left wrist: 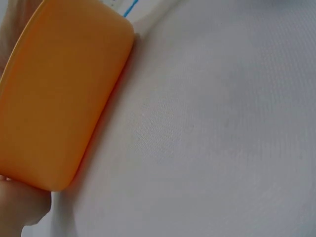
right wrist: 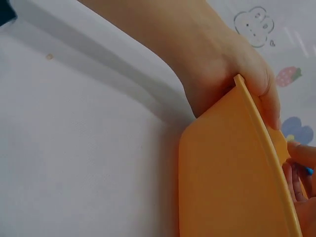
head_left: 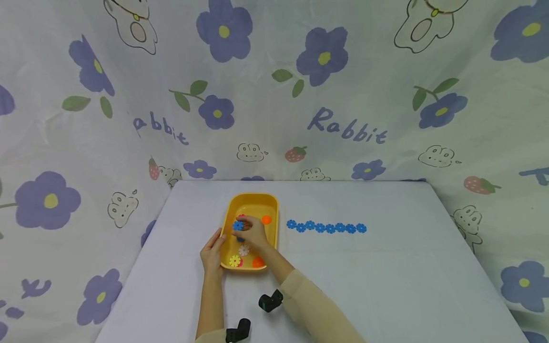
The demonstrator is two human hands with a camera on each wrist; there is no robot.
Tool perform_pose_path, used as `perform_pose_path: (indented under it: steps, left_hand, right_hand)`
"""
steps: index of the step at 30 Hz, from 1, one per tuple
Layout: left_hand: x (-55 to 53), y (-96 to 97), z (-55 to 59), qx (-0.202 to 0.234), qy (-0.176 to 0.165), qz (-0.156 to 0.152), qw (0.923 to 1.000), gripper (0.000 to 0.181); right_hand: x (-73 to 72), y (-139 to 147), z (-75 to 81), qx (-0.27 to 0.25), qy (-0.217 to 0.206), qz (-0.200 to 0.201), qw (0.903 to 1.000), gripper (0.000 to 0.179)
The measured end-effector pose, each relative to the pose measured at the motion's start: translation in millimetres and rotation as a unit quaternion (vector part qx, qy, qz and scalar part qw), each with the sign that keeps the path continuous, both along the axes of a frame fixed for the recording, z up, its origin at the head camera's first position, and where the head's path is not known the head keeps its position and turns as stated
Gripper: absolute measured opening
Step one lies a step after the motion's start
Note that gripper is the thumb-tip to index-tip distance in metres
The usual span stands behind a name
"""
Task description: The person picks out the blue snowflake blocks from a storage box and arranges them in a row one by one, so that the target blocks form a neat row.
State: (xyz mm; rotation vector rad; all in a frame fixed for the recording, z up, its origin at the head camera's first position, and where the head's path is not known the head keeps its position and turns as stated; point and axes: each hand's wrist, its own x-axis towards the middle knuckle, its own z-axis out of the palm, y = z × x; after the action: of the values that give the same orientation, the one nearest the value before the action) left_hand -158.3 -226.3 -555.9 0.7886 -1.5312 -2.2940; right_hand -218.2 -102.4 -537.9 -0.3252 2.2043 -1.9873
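Note:
My left hand (head_left: pixel 212 252) grips the left side of a yellow plastic tray (head_left: pixel 274 247), with its thumb by the rim. Over the tray, my right hand (head_left: pixel 254 234) pinches a blue flower-shaped snowflake disc (head_left: pixel 238 225) between thumb and fingers. Below that disc lie a white disc (head_left: pixel 244 250), a yellow disc (head_left: pixel 235 260) and an orange disc (head_left: pixel 258 262). Another orange disc (head_left: pixel 266 219) rests near the right wall. Part of the tray floor is hidden by my right hand. In the right wrist view the left hand (right wrist: pixel 217 74) holds the tray's rim (right wrist: pixel 261 128).
Right of the tray, several blue discs joined in a wavy row (head_left: pixel 330 228) lie on the white tabletop (head_left: pixel 386 276). A patterned cloth (head_left: pixel 266 119) hangs behind the table and along its sides. Black wrist-worn devices (head_left: pixel 271 301) sit on both forearms.

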Motion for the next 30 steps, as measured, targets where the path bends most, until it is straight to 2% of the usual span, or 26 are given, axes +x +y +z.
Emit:
perform_pose_path:
  steps: [3,8,10,15,21,26,30]
  left_hand:
    - [0.6,0.5,0.6,-0.007,-0.005,-0.005,0.9999,0.045]
    - [-0.9,0.7,-0.2,-0.028,-0.008,0.004,0.9996,0.038]
    - [-2.2,0.6,-1.2,-0.027,-0.008,0.013,0.9995,0.034]
    - [-1.4,0.7,-0.5,-0.017,-0.012,0.014,0.9997,0.031]
    - [0.0,1.0,0.8,-0.021,-0.018,0.011,0.9995,0.032]
    - [-0.2,0.9,0.4,-0.023,-0.021,0.007,0.9995,0.035]
    - [-0.8,0.9,-0.2,-0.025,-0.024,0.009,0.9994,0.032]
  right_hand:
    - [4.7,10,3.8,-0.011,0.011,0.000,0.9999,0.041]
    - [20.4,46,39.6,-0.013,0.044,0.014,0.9988,0.039]
    - [21.0,62,45.7,-0.010,0.054,0.015,0.9984,0.039]
    - [10.1,106,28.0,-0.012,0.079,-0.003,0.9968,0.041]
    - [10.6,172,23.6,0.012,0.085,-0.051,0.9950,0.043]
    - [18.9,219,34.0,0.033,0.104,-0.091,0.9898,0.041]
    - [27.1,246,43.0,0.054,0.120,-0.130,0.9827,0.040]
